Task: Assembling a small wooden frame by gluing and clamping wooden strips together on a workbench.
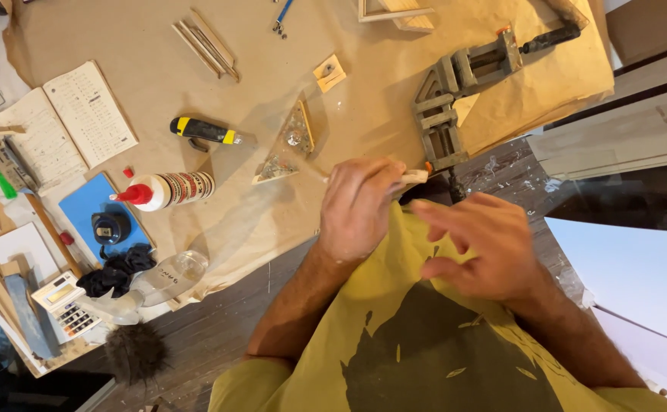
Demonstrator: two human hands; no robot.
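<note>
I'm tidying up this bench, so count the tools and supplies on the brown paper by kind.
Grey metal corner clamp: 1
Black and yellow utility knife: 1
White glue bottle with red cap: 1
Open paper booklet: 1
Triangular wooden frame piece: 1
Small square wooden block: 1
Total: 6

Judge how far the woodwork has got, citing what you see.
Done: a triangular wooden piece lies assembled on the brown paper. In hand: the left hand pinches a small wood strip; the right hand hovers open beside it. Left: loose strips and the glue bottle lie untouched.
</note>
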